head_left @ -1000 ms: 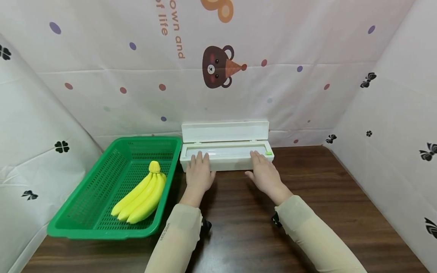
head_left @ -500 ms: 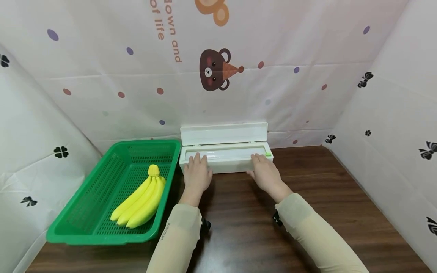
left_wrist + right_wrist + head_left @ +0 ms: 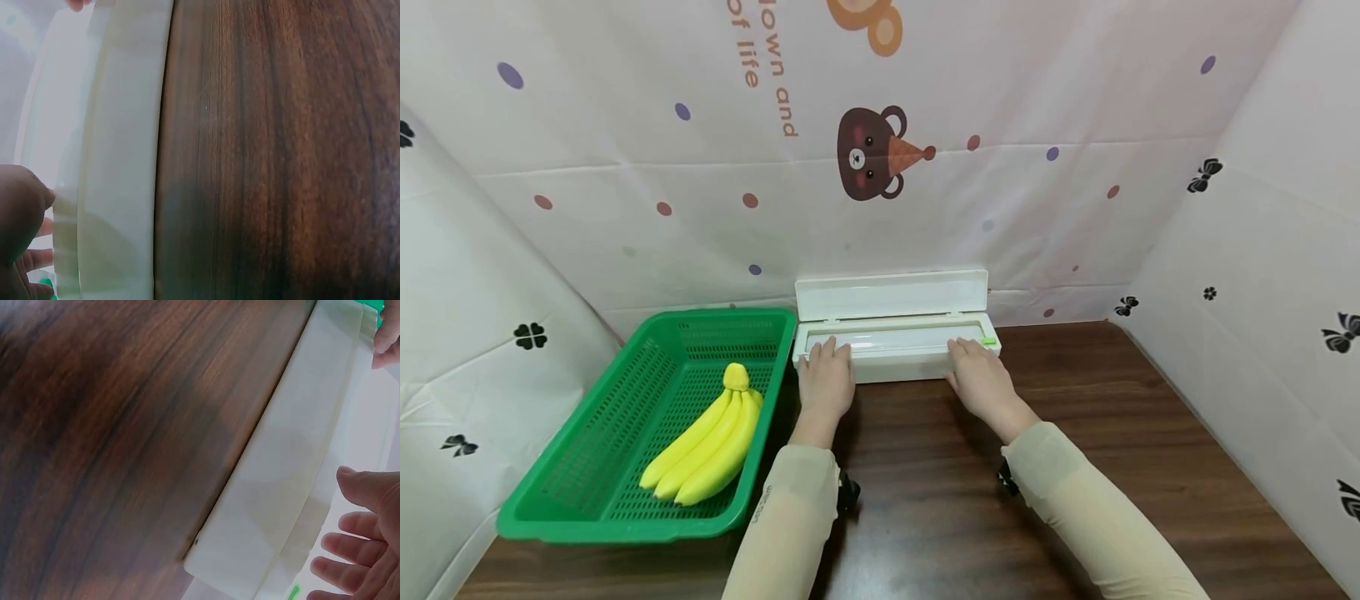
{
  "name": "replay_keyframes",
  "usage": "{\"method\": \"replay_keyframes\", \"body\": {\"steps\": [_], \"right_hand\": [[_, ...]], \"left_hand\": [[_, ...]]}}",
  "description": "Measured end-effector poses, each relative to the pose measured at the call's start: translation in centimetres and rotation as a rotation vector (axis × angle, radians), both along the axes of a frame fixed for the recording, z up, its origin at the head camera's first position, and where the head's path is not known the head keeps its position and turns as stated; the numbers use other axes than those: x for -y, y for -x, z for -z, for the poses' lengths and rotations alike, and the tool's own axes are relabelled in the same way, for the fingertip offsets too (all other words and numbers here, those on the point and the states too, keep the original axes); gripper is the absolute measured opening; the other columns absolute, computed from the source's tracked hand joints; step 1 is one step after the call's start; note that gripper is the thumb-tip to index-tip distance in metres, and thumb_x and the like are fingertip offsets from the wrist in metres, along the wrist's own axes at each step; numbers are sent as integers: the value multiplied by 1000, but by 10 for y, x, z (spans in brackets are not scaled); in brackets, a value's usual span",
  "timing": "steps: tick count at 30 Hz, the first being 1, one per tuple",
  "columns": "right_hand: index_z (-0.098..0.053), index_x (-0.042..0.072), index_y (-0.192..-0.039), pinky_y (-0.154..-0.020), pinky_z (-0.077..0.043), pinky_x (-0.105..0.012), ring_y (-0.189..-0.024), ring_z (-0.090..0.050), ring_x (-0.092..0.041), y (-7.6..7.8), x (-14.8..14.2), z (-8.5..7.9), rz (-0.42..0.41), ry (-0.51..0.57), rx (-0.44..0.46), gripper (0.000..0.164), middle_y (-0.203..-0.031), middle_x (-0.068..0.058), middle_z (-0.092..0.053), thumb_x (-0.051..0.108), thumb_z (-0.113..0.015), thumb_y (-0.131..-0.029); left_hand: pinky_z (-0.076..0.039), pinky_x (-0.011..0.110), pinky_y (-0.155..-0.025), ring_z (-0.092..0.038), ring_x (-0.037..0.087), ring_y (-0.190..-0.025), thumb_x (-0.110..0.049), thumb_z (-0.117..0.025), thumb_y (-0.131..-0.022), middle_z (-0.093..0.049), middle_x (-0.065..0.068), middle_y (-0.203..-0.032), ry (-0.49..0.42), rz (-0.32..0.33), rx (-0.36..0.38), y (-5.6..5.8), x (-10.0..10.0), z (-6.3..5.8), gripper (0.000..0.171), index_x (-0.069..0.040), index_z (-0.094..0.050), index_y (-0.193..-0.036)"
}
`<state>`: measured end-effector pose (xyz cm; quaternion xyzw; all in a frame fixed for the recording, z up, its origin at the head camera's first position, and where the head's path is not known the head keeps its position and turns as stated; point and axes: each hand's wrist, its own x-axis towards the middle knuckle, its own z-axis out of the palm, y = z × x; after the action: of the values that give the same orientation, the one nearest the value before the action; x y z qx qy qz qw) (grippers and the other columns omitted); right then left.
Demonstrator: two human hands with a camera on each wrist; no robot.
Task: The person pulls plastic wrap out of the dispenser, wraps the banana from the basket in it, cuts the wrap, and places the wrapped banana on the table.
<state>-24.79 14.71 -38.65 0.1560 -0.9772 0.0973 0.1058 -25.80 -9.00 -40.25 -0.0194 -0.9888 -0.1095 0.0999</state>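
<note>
A long white plastic wrap dispenser (image 3: 898, 367) lies against the back wall, its lid (image 3: 891, 296) raised. A small green slider (image 3: 988, 341) marks its right end. Over the left part of its front edge is my left hand (image 3: 826, 383), fingers extended across the rim. My right hand (image 3: 983, 382) lies likewise over the right part, beside the slider. In the right wrist view the fingers (image 3: 353, 549) are spread and loosely bent, with the thumb near the front edge. The left wrist view catches the left thumb (image 3: 22, 206) beside the same edge. Neither hand grips anything.
Left of the dispenser stands a green plastic basket (image 3: 625, 529) with a bunch of yellow bananas (image 3: 711, 450) in it. Dark wood tabletop (image 3: 917, 500) spreads out in front. White patterned sheets (image 3: 1045, 233) enclose the back and both sides.
My left hand has slid slightly left along the dispenser's front edge, and the right hand has shifted very little. The head view has tilted a little. The lid is still raised.
</note>
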Motion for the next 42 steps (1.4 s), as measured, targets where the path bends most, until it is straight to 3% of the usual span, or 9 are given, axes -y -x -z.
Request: {"method": "replay_keyframes", "body": {"steps": [5,18,23,27,34,42], "right_hand": [[-50,-7,-131,-106,-36,-49,-126,-48,-38,3,0,2,-23,-1,-23,48,-132,-25,-53,17,-62,-91],[-57,-7,-124,-100,-42,-47,-114,-57,-35,12,3,6,-66,8,-92,40,-119,-23,-62,13,-63,-90],[-63,-3,-110,-94,-45,-46,-105,-60,-35,15,5,7,-68,2,-113,26,-110,-19,-66,13,-63,-90],[-64,2,-97,-86,-48,-45,-95,-62,-34,18,7,6,-69,-16,-106,14,-101,-17,-67,14,-63,-90],[-66,1,-111,-87,-48,-43,-96,-60,-33,29,6,3,-79,-37,-78,24,-103,-16,-65,15,-58,-94],[-66,4,-112,-89,-46,-46,-101,-57,-34,40,5,-3,-76,-14,31,25,-106,-14,-64,19,-53,-96]], "left_hand": [[-25,59,-110,-35,34,-135,-15,-51,-96,-44,11,-143,-9,-12,9,2,1,1,37,-14,-54,-133],[-25,61,-108,-50,34,-116,-8,-58,-90,-57,13,-120,18,-65,-26,10,0,0,23,-8,-62,-112],[-28,60,-106,-52,36,-111,-5,-59,-89,-59,15,-112,2,-82,-40,12,0,-2,16,-4,-62,-104],[-29,59,-105,-52,35,-113,-4,-58,-89,-59,15,-115,-1,-96,-29,14,0,-2,20,-4,-60,-109],[-31,59,-103,-51,35,-113,-7,-57,-91,-59,13,-117,1,-89,-9,16,2,-3,21,-5,-60,-111],[-32,59,-101,-48,36,-115,-9,-58,-91,-56,14,-120,-3,-94,24,19,2,-9,21,-5,-61,-111]]}}
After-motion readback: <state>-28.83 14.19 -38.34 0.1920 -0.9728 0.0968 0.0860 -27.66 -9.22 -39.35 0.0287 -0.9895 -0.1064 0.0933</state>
